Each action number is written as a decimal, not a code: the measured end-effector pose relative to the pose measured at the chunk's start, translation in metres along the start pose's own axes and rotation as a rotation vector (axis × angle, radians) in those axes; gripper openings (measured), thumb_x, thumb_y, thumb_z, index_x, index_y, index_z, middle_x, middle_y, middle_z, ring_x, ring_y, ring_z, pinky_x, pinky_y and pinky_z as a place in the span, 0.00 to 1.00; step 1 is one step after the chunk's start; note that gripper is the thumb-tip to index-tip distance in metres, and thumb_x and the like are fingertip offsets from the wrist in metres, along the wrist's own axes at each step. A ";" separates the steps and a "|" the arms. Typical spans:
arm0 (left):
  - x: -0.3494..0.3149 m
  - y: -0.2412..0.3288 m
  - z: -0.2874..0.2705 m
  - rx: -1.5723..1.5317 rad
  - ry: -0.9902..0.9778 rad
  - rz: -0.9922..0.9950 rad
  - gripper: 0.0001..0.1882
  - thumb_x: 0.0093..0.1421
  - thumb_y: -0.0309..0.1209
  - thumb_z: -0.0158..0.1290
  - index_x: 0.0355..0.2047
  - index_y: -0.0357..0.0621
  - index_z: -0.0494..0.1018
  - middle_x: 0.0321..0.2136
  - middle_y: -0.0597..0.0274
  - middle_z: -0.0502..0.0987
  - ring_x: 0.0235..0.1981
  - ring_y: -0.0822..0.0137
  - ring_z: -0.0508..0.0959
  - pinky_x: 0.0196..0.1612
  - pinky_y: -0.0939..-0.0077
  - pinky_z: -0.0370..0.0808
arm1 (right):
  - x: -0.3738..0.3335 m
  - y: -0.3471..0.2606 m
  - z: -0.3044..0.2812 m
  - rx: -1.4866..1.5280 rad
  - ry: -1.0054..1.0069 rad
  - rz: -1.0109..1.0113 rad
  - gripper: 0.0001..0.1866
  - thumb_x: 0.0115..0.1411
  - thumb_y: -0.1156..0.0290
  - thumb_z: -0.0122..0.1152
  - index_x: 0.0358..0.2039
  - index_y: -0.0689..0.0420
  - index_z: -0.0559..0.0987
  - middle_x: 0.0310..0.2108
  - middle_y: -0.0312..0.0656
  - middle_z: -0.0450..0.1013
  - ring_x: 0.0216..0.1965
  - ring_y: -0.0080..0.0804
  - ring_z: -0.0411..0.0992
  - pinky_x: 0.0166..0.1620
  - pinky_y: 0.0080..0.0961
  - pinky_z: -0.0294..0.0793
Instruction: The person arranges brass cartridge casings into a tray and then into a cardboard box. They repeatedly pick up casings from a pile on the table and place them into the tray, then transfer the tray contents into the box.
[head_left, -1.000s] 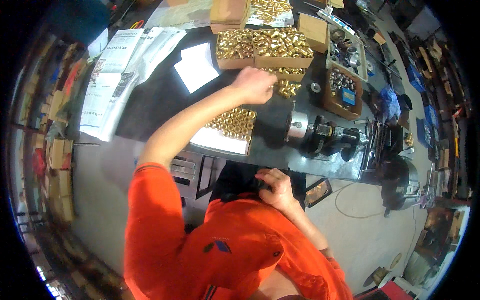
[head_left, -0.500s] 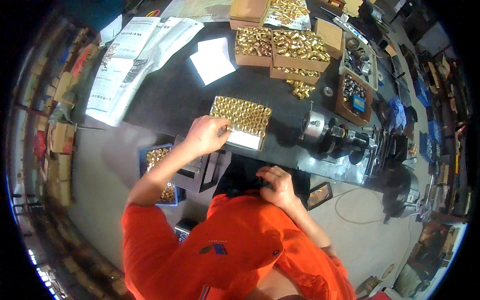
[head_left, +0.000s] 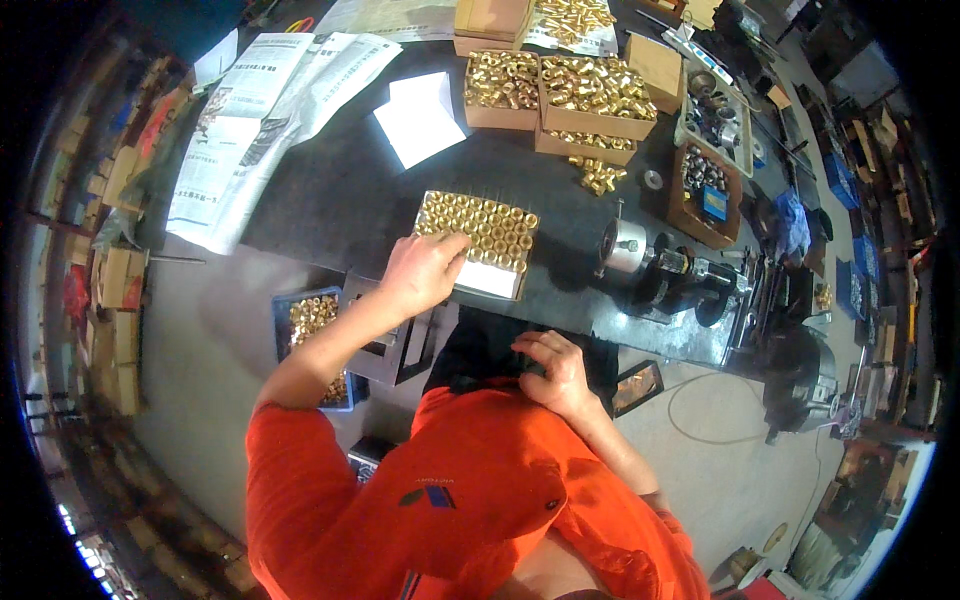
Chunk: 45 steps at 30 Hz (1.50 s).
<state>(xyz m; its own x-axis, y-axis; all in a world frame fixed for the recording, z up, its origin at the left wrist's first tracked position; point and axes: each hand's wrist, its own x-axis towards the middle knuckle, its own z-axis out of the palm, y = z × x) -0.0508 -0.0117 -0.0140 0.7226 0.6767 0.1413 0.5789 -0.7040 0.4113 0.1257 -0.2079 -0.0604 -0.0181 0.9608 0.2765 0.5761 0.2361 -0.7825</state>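
Note:
A shallow carton (head_left: 490, 281) near the table's front edge holds rows of upright brass fittings (head_left: 487, 222); its near strip shows bare white. My left hand (head_left: 422, 272) reaches over the carton's left side, fingertips pinched together at the near rows. Whatever lies between those fingertips is hidden under the hand. My right hand (head_left: 555, 370) rests at my lap below the table edge, its fingers curled. I cannot see whether anything is inside them.
Cartons of loose brass fittings (head_left: 600, 88) stand at the back, with a small loose pile (head_left: 598, 178) before them. A metal chuck fixture (head_left: 625, 245) sits to the right. Newspaper (head_left: 235, 130) and white paper (head_left: 420, 120) lie left. A blue crate (head_left: 283, 320) of fittings stands below.
My left hand has shifted slightly, its fingertips now farther up over the near rows of fittings. My right hand stays in place. The whole view has moved a little.

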 end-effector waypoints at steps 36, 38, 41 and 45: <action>0.120 0.040 -0.028 -0.216 -0.093 0.229 0.10 0.54 0.31 0.58 0.34 0.39 0.76 0.24 0.53 0.79 0.25 0.58 0.80 0.30 0.69 0.75 | -0.007 0.011 -0.003 -0.012 0.045 -0.018 0.21 0.35 0.76 0.58 0.35 0.62 0.78 0.37 0.50 0.75 0.37 0.48 0.73 0.40 0.38 0.75; 0.159 0.039 0.006 -0.260 -0.118 0.268 0.08 0.54 0.32 0.57 0.31 0.41 0.77 0.25 0.53 0.79 0.28 0.56 0.81 0.32 0.66 0.75 | -0.005 0.010 -0.004 -0.003 0.062 -0.018 0.21 0.35 0.76 0.58 0.36 0.61 0.79 0.38 0.50 0.75 0.37 0.48 0.73 0.40 0.38 0.75; 0.198 0.050 0.047 -0.010 -0.113 0.332 0.09 0.55 0.36 0.53 0.31 0.46 0.78 0.28 0.51 0.79 0.33 0.50 0.79 0.38 0.55 0.75 | -0.005 0.011 -0.010 -0.034 0.066 0.006 0.20 0.35 0.74 0.61 0.35 0.60 0.79 0.38 0.47 0.75 0.34 0.46 0.73 0.39 0.37 0.76; 0.219 0.050 0.091 0.076 -0.172 0.317 0.08 0.56 0.35 0.53 0.34 0.48 0.77 0.27 0.51 0.79 0.33 0.50 0.79 0.38 0.53 0.75 | -0.012 0.018 -0.012 -0.034 0.097 0.013 0.20 0.36 0.74 0.61 0.35 0.60 0.79 0.38 0.46 0.75 0.35 0.46 0.73 0.39 0.37 0.75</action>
<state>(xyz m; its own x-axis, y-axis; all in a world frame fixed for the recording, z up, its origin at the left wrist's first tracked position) 0.1706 0.0819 -0.0446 0.9197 0.3811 0.0949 0.3380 -0.8911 0.3027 0.1461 -0.2170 -0.0708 0.0684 0.9448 0.3204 0.6034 0.2166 -0.7674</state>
